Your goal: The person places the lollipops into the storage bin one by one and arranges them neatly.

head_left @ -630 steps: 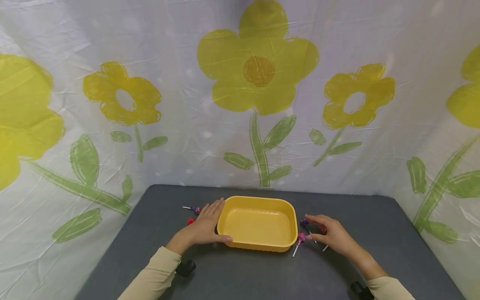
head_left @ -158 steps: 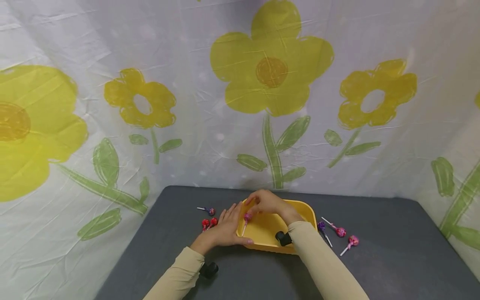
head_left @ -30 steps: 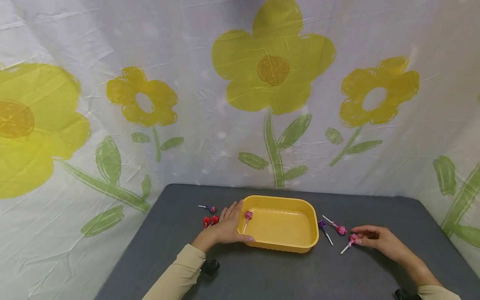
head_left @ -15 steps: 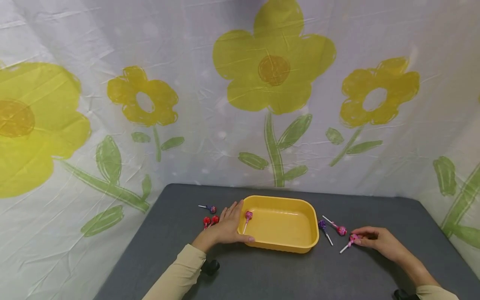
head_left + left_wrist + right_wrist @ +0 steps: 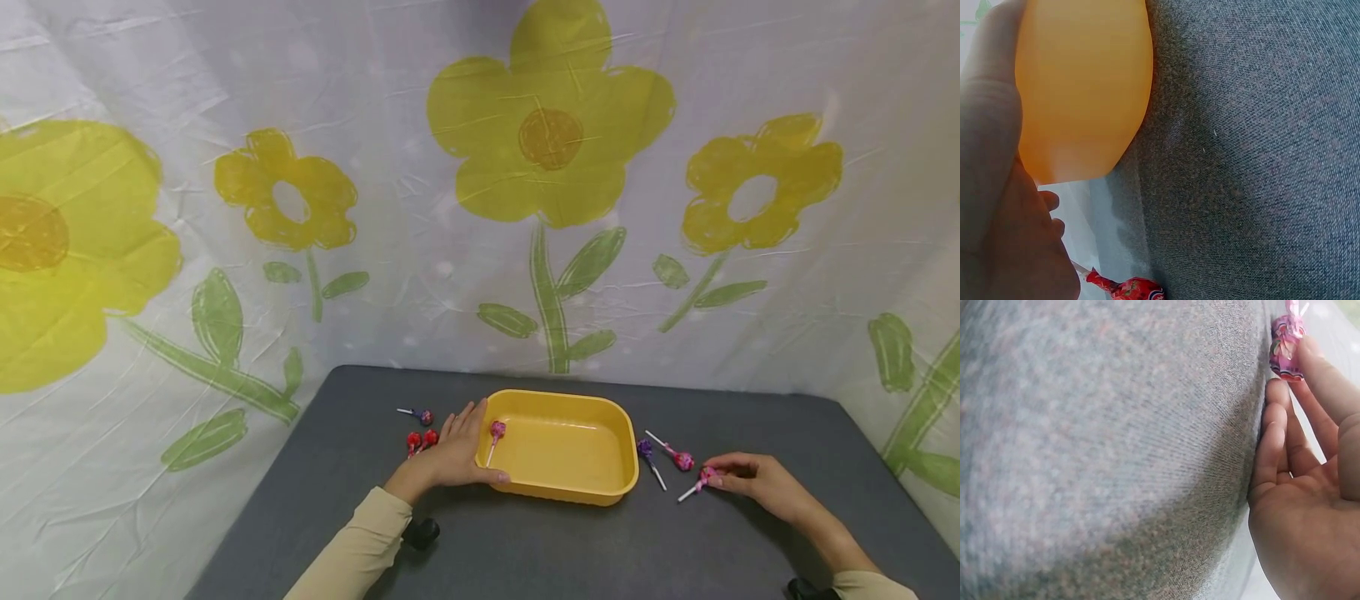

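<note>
Compared with 5.3 s earlier, the right hand (image 5: 765, 485) has moved from the yellow tray (image 5: 570, 446) to the table (image 5: 525, 542) at right, pinching a pink lollipop (image 5: 707, 476) between thumb and fingertip. The left hand (image 5: 453, 456), fingers extended, contacts the tray's left end, partly hiding two red lollipops (image 5: 414, 440). The right wrist view cuts off the pinched lollipop's stick.

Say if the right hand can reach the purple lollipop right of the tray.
Probably yes: nothing covers the purple lollipop, though the right hand pinches a pink lollipop and another pink lollipop lies between.
</note>
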{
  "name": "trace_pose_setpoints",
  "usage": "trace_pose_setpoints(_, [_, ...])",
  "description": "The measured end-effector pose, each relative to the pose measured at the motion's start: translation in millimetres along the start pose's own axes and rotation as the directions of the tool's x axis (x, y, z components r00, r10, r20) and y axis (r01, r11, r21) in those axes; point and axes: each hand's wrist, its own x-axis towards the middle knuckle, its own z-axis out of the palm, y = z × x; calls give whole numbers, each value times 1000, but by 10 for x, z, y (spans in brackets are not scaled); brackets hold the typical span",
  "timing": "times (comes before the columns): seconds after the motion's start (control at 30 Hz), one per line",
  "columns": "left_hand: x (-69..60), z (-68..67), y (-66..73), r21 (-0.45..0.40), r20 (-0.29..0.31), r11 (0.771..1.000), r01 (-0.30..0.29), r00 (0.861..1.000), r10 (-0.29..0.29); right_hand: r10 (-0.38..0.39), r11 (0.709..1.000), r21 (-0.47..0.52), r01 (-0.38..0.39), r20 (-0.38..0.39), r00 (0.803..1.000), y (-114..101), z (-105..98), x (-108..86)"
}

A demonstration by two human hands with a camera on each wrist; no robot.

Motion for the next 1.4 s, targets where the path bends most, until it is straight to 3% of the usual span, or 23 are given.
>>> trace_pose_setpoints(0.67, [9,5,-5,11,-7,1000,-2,1000,2,35,999,12,-35,6,999,-15,4,8])
trace_pose_setpoints(1.0, [9,21,-26,-9,-4,1000,-12,1000,12,26,1000,10,-26,18,1000,17,-10,18])
trace_pose_setpoints(1.27, [1,31,-39,-17,-5,1000,-10,1000,10,-55,998,16,54,56,997,-23,-83,31])
trace_pose_setpoints(1.4, [1,24,-31,-14,-7,1000,-14,1000,14,-17,1000,16,16,79,997,-91,-136,52])
